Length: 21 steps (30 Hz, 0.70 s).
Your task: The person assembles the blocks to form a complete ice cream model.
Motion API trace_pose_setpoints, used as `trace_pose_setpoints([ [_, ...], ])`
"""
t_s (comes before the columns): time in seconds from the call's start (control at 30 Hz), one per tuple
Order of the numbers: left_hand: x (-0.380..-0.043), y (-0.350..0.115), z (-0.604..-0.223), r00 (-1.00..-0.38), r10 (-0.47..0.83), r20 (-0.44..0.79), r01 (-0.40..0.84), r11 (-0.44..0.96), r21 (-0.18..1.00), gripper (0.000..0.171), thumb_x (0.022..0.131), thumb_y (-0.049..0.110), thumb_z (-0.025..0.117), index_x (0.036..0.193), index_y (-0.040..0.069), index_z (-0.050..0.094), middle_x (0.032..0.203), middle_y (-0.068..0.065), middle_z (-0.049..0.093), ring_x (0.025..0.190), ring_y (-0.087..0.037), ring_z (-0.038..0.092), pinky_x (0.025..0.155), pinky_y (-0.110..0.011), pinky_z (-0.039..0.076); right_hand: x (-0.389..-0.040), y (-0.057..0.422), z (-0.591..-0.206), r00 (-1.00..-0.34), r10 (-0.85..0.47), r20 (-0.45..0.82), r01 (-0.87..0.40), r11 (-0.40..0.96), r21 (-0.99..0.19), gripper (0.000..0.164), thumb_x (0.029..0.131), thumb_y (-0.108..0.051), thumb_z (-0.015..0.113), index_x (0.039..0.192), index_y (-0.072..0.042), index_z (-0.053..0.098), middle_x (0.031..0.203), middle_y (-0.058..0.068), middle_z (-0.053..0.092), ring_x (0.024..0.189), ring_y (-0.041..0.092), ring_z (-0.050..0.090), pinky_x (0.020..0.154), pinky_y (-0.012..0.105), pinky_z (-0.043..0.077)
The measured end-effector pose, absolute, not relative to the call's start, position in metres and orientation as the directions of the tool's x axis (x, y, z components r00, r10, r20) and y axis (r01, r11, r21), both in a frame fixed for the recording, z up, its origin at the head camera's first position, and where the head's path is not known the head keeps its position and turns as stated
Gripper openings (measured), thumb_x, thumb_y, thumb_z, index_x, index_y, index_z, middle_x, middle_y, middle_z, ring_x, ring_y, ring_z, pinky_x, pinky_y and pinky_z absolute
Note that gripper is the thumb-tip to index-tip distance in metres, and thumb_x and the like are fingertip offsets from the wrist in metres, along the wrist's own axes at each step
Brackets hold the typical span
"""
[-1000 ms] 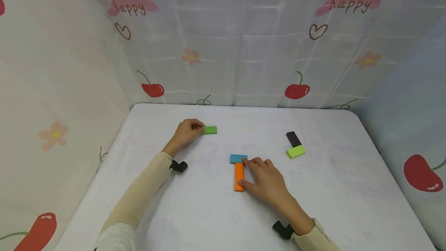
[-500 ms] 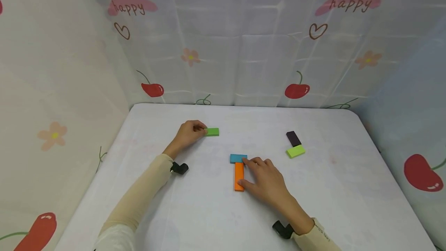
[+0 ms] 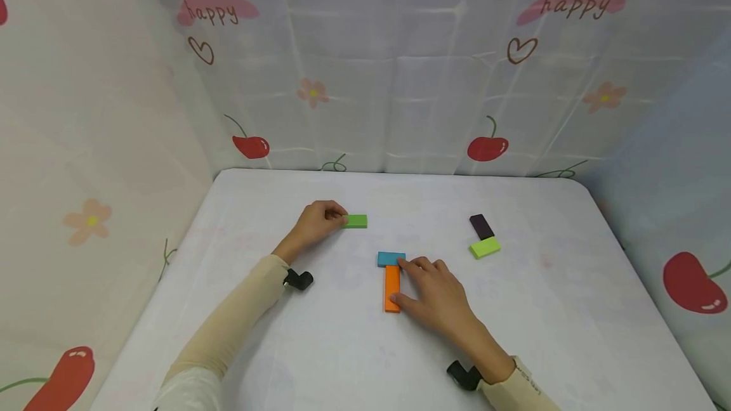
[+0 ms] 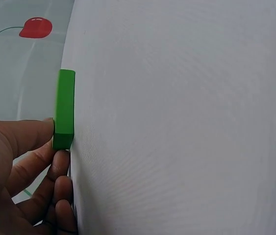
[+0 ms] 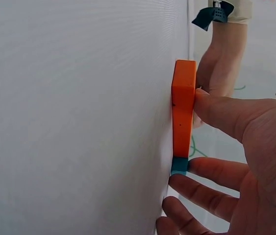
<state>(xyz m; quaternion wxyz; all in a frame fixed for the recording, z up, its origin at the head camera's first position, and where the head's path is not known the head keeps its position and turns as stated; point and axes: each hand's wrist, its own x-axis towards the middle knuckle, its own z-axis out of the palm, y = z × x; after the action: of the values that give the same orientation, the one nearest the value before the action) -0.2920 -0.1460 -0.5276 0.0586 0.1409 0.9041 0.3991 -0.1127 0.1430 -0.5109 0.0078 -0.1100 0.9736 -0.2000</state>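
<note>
My left hand (image 3: 317,221) pinches a green block (image 3: 356,221) by its left end, between thumb and fingers. In the left wrist view the green block (image 4: 65,105) stretches away past the thumb, close to the table surface. My right hand (image 3: 438,293) lies by two flat blocks that form a T. Its thumb touches the orange block (image 3: 392,290), and the index fingertip is at the right end of the blue block (image 3: 391,259). Seen from the right wrist, the orange block (image 5: 183,110) butts against the blue block (image 5: 179,165), and the fingers are spread, not curled round either.
On the right of the white table (image 3: 548,309) lie a black block (image 3: 481,227) and a lime block (image 3: 485,247), end against side. Curtains printed with cherries (image 3: 488,149) hang behind the table and at both sides. Each wrist wears a small black camera (image 3: 464,375).
My left hand has carried the green block a little rightward and nearer, toward the blue block. The right hand, the orange block and the blue block stay where they were.
</note>
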Motion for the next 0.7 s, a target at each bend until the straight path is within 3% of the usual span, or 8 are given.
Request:
trace_pose_setpoints([
  [0.7,-0.28,-0.128,-0.527,-0.934,0.357,-0.027,0.231,0.658,0.716,0.018,0.101,0.03,0.076,0.111,0.016,0.08,0.101,-0.001,0.076,0.09,-0.016,0.065,0.081,-0.031,0.052,-0.113,0.142,-0.51,-0.977,-0.215,0.017,-0.206,0.905,-0.372,0.073,0.089,-0.053,0.084,0.151,-0.021,0.064,0.138,0.003,0.07,0.112,0.028,0.059,0.086,0.044,0.058],
])
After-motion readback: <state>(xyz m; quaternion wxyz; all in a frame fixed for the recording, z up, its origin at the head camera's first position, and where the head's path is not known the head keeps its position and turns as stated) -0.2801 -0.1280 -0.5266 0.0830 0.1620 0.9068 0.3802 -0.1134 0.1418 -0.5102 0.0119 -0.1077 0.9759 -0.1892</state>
